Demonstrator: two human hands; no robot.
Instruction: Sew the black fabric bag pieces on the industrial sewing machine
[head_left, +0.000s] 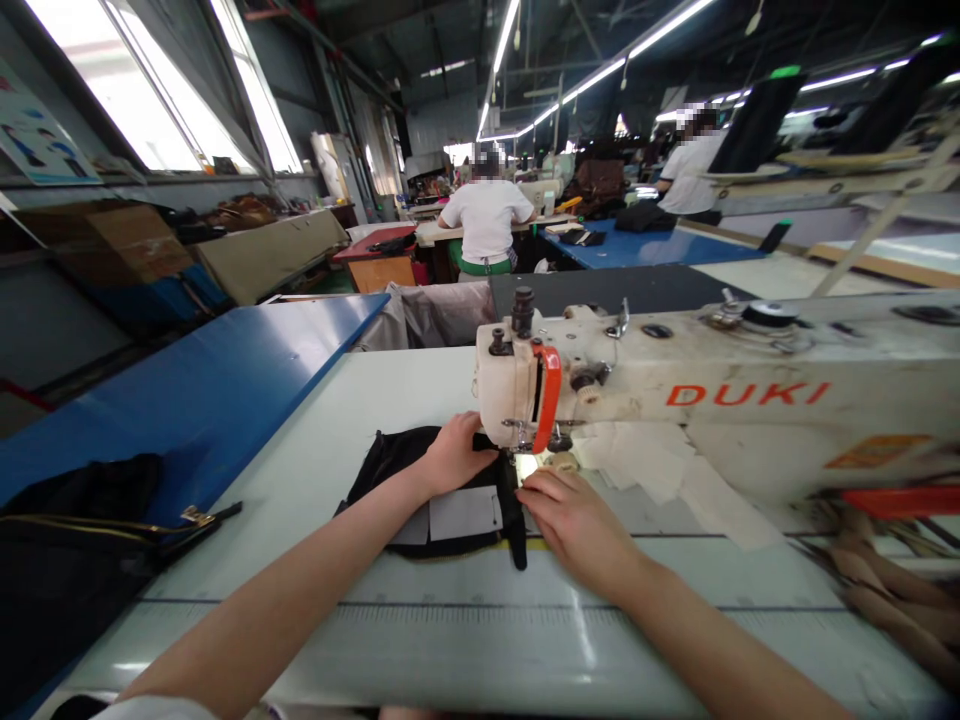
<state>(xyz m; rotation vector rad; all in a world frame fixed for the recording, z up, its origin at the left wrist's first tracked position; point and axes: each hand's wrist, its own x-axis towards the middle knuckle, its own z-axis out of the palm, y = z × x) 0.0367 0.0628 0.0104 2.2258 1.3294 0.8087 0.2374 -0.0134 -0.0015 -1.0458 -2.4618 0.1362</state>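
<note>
A black fabric piece (405, 470) lies under the needle end of a white sewing machine (510, 385) marked DUKI. It carries a pale grey patch (465, 512), a zipper along its near edge and a narrow black strip (515, 530) on its right. My left hand (459, 455) rests on top, thumb and fingers closed on the fabric just left of the needle. My right hand (574, 515) pinches the right edge of the piece beside the presser foot, fingertips pressed together. The machine's head partly covers my left fingertips.
Pale scraps of sheet (660, 465) lie under the machine arm. A black item with a brass zipper (90, 520) sits at the left, by a blue table (247, 350). Brown strips (892, 580) are at the right. Two people in white work farther back.
</note>
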